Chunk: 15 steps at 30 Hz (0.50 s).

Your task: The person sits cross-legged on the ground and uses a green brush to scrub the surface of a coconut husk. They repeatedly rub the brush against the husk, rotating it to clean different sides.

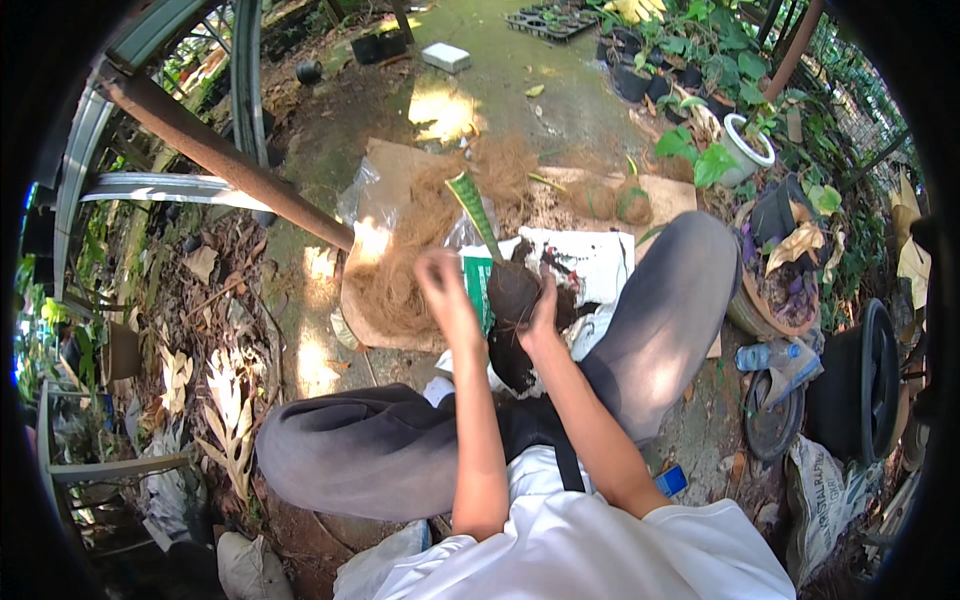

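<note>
My right hand (pixel 541 307) is closed around the side of a dark ball of soil (pixel 514 292), from which a snake plant leaf (pixel 474 211) with pale edges sticks up, leaning left. To the left of the ball my left hand (pixel 441 289) is raised and blurred; whether its fingers hold anything cannot be made out. Beyond and beside it lies a heap of brown coconut fibre (pixel 397 296) on flattened cardboard (pixel 386 169). Beneath the ball, loose dark soil (pixel 514 360) lies on a white and green plastic sack (pixel 607 251).
Two fibre-wrapped balls (pixel 634 204) with leaves sit at the cardboard's far right. A rusty pole (pixel 225 165) slants in from the left. At the right stand a white pot (pixel 746 154), a clay planter (pixel 757 307) and a black tub (pixel 847 390), near a plastic bottle (pixel 765 357).
</note>
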Each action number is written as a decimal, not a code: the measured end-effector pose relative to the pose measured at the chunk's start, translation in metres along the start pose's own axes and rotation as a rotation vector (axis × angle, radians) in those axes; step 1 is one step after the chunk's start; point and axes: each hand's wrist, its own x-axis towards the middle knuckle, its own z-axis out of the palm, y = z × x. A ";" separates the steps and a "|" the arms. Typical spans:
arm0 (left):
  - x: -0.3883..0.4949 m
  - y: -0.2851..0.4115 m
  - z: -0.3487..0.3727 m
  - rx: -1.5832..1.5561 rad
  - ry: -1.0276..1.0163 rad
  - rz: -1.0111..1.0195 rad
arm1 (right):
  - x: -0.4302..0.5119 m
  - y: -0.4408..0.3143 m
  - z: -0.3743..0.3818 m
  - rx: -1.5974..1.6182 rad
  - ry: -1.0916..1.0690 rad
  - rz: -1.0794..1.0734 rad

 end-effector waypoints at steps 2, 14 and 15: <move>0.002 -0.044 0.001 0.098 -0.126 -0.139 | 0.001 0.007 0.000 0.005 0.030 -0.035; -0.007 -0.158 -0.028 0.378 0.381 -0.228 | 0.019 0.023 -0.055 -0.621 -0.107 -0.009; -0.006 -0.158 -0.029 0.351 0.394 -0.233 | 0.023 0.029 -0.061 -0.716 0.017 -0.059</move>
